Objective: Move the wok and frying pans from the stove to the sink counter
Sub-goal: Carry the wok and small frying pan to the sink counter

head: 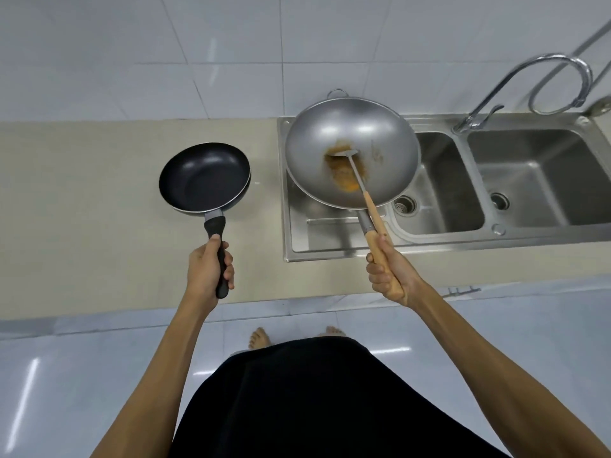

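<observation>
A black frying pan (204, 178) hangs over the beige counter (82, 193), left of the sink unit. My left hand (210, 266) grips its black handle. A second dark rim shows just under it, as if another pan is nested below. A steel wok (352, 140) with orange food residue hangs over the sink's drainboard (330, 233). My right hand (388, 271) is shut on the wok's wooden handle. A metal spatula (350, 168) with a wooden grip lies inside the wok, along that handle.
A steel double sink has its left basin (439, 193) and right basin (542, 180) to the right of the wok. A curved tap (529, 84) stands behind them. White tiled wall rises at the back. My bare feet stand on glossy floor below.
</observation>
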`<state>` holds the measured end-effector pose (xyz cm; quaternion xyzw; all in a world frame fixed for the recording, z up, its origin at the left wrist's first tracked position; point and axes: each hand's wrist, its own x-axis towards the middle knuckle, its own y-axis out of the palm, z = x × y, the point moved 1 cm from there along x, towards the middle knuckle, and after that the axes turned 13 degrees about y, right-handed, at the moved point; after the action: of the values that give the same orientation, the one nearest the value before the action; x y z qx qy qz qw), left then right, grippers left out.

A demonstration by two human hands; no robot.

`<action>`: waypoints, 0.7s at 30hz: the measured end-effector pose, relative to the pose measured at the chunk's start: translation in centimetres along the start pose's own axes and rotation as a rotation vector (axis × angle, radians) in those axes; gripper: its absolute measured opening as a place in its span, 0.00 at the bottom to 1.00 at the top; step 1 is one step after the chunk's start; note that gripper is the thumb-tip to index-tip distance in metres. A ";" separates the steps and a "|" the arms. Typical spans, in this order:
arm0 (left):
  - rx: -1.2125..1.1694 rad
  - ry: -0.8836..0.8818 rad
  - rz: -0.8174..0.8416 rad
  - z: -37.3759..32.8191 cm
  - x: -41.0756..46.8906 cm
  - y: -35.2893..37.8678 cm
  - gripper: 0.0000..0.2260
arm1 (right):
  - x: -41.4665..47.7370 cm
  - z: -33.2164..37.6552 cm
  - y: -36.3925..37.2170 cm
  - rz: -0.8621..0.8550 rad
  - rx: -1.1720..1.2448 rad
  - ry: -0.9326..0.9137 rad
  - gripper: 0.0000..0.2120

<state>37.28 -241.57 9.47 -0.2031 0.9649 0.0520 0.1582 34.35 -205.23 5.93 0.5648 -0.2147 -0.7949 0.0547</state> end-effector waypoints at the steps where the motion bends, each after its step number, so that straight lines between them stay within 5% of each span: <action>1: 0.011 0.000 0.013 -0.2 0.7 -0.6 0.14 | 0.3 -0.4 0.6 0.001 0.019 -0.003 0.27; 14: 0.085 -0.001 0.137 -1.5 7.7 -4.3 0.13 | 2.8 -1.2 2.9 0.044 0.133 0.006 0.25; 21: 0.130 -0.012 0.161 -1.5 10.9 -3.3 0.13 | 3.1 -1.2 1.6 -0.044 -0.017 0.023 0.21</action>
<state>28.75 -248.91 7.20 -0.1141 0.9784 0.0029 0.1723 34.09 -208.03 3.60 0.5781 -0.1946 -0.7911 0.0444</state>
